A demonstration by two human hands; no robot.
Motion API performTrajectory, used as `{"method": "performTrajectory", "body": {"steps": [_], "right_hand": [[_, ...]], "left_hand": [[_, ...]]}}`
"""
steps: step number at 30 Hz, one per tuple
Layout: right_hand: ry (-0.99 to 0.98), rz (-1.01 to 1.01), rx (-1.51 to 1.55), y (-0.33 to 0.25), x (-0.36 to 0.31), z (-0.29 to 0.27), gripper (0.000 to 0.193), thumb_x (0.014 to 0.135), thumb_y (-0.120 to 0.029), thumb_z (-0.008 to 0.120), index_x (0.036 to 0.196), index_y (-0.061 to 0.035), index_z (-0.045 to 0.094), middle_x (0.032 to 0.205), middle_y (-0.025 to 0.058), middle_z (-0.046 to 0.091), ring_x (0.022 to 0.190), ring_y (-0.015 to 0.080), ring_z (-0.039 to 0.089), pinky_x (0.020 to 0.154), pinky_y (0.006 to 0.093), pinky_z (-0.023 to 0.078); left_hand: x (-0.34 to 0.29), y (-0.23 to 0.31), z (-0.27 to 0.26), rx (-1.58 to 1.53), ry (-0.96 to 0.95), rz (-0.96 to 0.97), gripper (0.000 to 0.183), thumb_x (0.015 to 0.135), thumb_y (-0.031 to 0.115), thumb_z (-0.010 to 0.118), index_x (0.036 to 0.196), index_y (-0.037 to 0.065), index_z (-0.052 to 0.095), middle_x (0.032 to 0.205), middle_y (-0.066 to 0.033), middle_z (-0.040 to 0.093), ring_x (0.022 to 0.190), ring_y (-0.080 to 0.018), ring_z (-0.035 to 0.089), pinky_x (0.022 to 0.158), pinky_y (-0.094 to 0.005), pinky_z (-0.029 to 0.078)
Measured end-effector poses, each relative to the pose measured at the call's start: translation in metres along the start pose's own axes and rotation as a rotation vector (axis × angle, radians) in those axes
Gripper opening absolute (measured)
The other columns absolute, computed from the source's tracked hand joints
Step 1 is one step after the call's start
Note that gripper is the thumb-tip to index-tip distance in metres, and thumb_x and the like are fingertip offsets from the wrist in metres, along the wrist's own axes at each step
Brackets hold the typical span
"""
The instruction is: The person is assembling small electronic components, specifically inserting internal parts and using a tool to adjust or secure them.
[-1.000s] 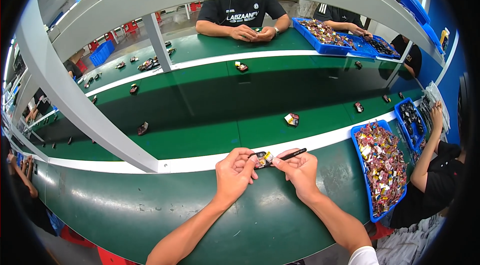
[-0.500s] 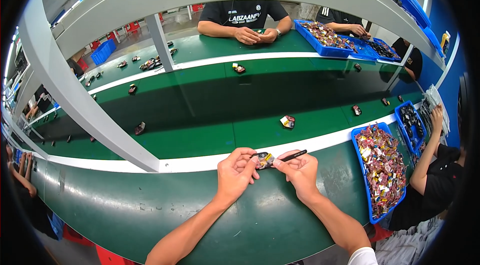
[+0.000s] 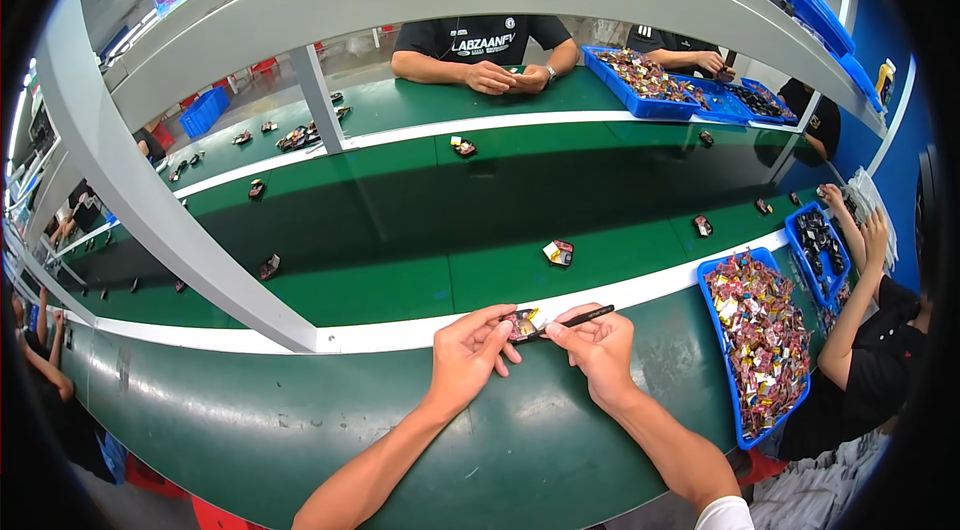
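Over the near edge of the green belt, my left hand pinches a small black-cased part with dark red, yellow and silvery bits inside. My right hand is closed around a pair of black tweezers, whose back end points up to the right. The tweezers' tip meets the part's right side, though my fingers partly hide the contact. Right of my right hand stands a blue bin heaped with small red, yellow and silver pieces.
A green conveyor belt carries scattered small parts, including one beyond my hands. A grey frame post rises at left. A smaller blue bin holds black pieces near a co-worker's arm. Another person's hands work opposite.
The parts on the belt have shifted left. The part in my left hand is tilted slightly differently, with the tweezers still against it. At the right, another co-worker's hand has come into view.
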State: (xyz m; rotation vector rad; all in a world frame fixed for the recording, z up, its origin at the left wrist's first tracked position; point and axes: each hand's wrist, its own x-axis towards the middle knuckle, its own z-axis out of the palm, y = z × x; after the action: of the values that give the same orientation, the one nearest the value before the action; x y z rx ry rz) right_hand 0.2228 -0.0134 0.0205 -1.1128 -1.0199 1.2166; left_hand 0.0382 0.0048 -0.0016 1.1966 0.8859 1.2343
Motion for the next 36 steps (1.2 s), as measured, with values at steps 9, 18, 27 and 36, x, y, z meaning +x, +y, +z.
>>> {"method": "performTrajectory", "body": {"steps": [9,18,27,36], "right_hand": [[-0.022,-0.261,-0.1,0.007,-0.003,0.0,0.011,0.083,0.007,0.076,0.091,0.0035,0.07,0.076,0.0,0.067,0.054,-0.0032,0.039,0.048,0.0167,0.029],[-0.034,-0.251,-0.128,0.009,-0.003,0.001,0.011,0.083,0.008,0.075,0.092,0.0042,0.069,0.073,-0.0003,0.065,0.056,-0.0025,0.042,0.049,0.0167,0.031],[-0.031,-0.257,-0.071,0.018,0.0,-0.001,0.01,0.083,0.004,0.078,0.09,0.0015,0.072,0.079,-0.0011,0.069,0.055,-0.0033,0.038,0.048,0.0169,0.027],[-0.018,-0.257,-0.143,0.009,-0.003,0.004,0.012,0.082,0.004,0.078,0.091,0.0028,0.07,0.075,-0.0009,0.067,0.053,-0.0028,0.039,0.047,0.0171,0.029]], "left_hand": [[0.001,-0.003,-0.005,-0.079,-0.027,-0.047,0.029,0.099,0.007,0.061,0.124,-0.008,0.063,0.09,-0.0153,0.071,0.067,-0.0183,0.07,0.053,-0.0266,0.057],[0.002,-0.002,-0.005,-0.076,-0.036,-0.023,0.029,0.1,0.008,0.06,0.123,-0.008,0.063,0.092,-0.0184,0.07,0.068,-0.0233,0.072,0.054,-0.0293,0.06],[0.001,-0.002,-0.004,-0.071,-0.033,-0.027,0.026,0.099,0.006,0.061,0.119,-0.009,0.064,0.087,-0.0162,0.07,0.066,-0.0213,0.071,0.054,-0.0282,0.059],[0.002,-0.002,-0.007,-0.05,-0.017,-0.036,0.023,0.097,0.004,0.063,0.115,-0.01,0.066,0.078,-0.0144,0.069,0.06,-0.0183,0.069,0.052,-0.0271,0.057]]}}
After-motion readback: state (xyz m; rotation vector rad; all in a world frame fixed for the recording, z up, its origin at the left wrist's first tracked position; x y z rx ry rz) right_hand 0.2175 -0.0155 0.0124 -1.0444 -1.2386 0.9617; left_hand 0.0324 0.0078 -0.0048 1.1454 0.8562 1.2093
